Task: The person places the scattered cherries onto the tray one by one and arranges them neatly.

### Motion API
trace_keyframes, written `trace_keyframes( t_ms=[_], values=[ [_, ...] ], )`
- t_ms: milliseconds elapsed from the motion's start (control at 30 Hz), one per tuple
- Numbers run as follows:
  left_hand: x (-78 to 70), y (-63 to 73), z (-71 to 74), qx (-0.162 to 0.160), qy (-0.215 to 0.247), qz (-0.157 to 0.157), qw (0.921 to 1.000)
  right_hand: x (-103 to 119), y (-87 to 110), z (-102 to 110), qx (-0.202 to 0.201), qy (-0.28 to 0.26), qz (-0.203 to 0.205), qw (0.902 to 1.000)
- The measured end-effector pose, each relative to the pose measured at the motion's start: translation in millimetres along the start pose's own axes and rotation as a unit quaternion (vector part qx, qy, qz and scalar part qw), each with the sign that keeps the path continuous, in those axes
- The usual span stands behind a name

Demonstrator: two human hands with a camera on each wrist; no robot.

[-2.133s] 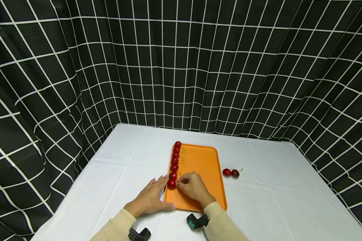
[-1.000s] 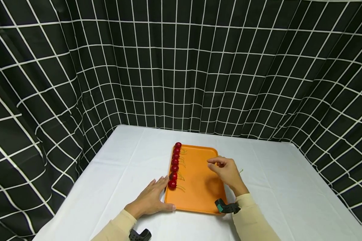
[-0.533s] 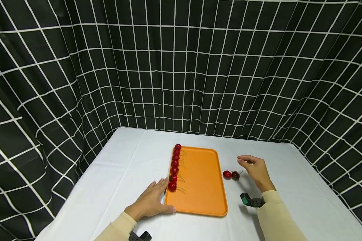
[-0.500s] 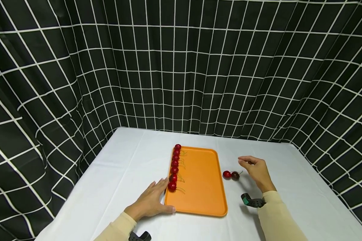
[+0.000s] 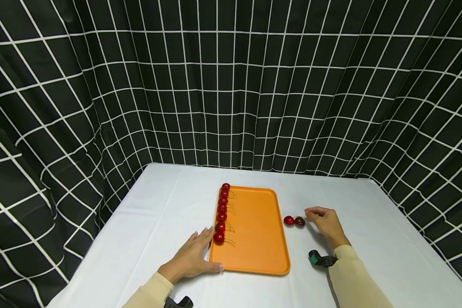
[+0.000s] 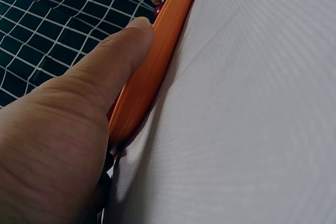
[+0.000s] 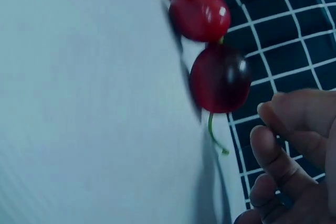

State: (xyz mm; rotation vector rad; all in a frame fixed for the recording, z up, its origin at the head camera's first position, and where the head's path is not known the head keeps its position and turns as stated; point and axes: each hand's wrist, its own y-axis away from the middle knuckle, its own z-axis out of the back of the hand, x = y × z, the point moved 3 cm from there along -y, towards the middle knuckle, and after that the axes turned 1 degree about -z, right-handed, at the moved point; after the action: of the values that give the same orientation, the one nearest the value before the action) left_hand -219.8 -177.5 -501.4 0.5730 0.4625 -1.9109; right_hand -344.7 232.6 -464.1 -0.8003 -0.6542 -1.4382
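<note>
My left hand [image 5: 192,256] lies spread at the near left corner of an orange tray [image 5: 259,233]; its thumb [image 6: 121,51] rests along the tray's edge in the left wrist view. Along the tray's left side runs a row of several red cherries [image 5: 222,208], stems pointing right. Two more cherries sit on the cloth right of the tray: a bright red cherry [image 5: 289,220] and a dark cherry [image 5: 300,221]. Beside the dark one's green stem [image 7: 211,129] is my right hand [image 5: 328,223], thumb and forefinger slightly parted, with nothing between them.
A white cloth [image 5: 385,248] covers the table. Black curtains with a white grid [image 5: 231,94] enclose the back and both sides.
My right hand has left the row's nearest cherry, crossed right over the tray, and lowered to the dark cherry's stem. The left hand has stayed in place.
</note>
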Motion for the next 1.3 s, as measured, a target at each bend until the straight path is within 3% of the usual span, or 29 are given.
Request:
trace_keyframes(
  t_ms=[233, 467, 1300],
  values=[
    [-1.6, -0.3, -0.1, -0.001, -0.001, -0.001, 1.0000, -3.6, -1.2, 1.1, 0.026, 0.055, 0.044, 0.9972],
    [-2.7, -1.2, 2.1, -0.008, -0.002, -0.011, 0.9999, -3.2, -1.4, -1.5, 0.053, 0.119, 0.057, 0.9898],
    [-1.7, 0.5, 0.1, -0.012, 0.002, -0.006, 0.9999, -1.4, 8.3, -4.6, 0.061, 0.158, 0.104, 0.9802]
  ],
)
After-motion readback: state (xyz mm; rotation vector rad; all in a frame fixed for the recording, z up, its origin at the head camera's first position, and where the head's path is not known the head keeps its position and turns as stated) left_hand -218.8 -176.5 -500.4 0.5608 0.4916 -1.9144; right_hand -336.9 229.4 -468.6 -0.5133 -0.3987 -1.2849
